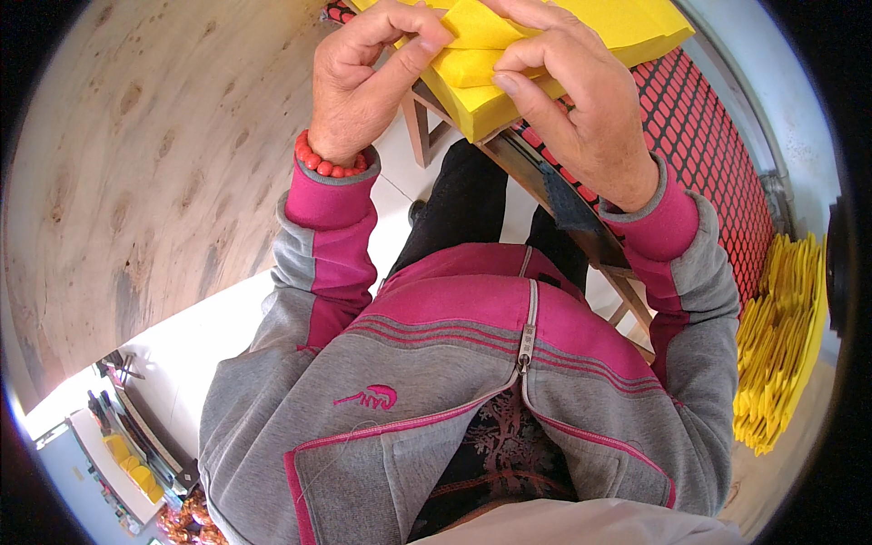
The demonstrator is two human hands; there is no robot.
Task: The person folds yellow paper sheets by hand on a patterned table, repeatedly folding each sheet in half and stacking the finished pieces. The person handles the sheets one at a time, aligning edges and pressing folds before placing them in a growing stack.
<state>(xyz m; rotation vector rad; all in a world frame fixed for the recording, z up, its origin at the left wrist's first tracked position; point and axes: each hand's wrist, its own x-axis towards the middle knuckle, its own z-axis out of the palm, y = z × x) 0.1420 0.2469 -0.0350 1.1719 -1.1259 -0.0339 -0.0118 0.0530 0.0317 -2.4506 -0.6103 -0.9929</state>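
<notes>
At the top of the head view, both hands work on a small folded piece of yellow sheet [477,32], which looks like thin cloth or soft paper. My left hand [368,77], with a red bead bracelet at its wrist, pinches the left edge of the piece between thumb and forefinger. From the right, my right hand [581,100] grips the other side, thumb and fingertips pressed together on a fold. Beneath them lies a larger yellow stack or block [627,27] with a thick front side. The frame's upper edge cuts off part of the work.
A large plywood board [136,173] fills the left side. Red and black patterned cloth [695,136] lies to the right, over a wooden frame [536,186]. A bundle of folded yellow sheets [781,354] stands at far right. A shelf with tools [123,445] is at lower left.
</notes>
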